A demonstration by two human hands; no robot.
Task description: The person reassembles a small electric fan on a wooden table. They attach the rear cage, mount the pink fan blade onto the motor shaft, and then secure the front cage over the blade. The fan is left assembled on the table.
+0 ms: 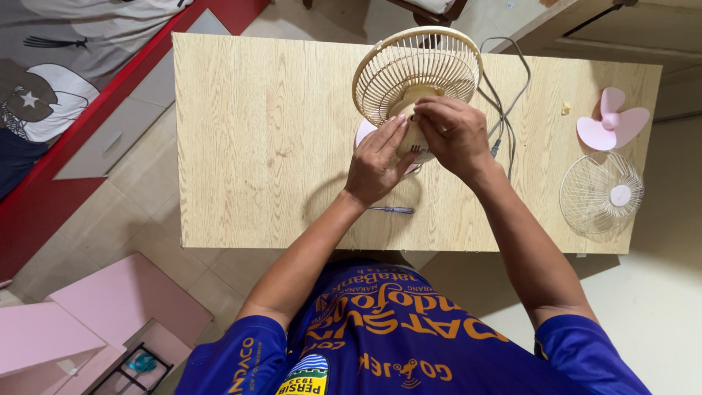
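A small cream desk fan (pixel 409 77) stands on a light wooden table (pixel 256 132), its rear wire guard facing up and away. My left hand (pixel 376 161) cups the fan's motor housing from the left. My right hand (pixel 457 135) grips the housing from the right, fingers curled over the top. The housing itself is mostly hidden by both hands. A small screwdriver (pixel 391 210) lies on the table just below my left wrist.
A pink fan blade (pixel 613 126) and a detached front wire guard (pixel 601 192) lie at the table's right end. The fan's grey cord (pixel 504 110) loops right of the fan. A tiny cream part (pixel 565 108) sits near the blade. Pink furniture stands lower left.
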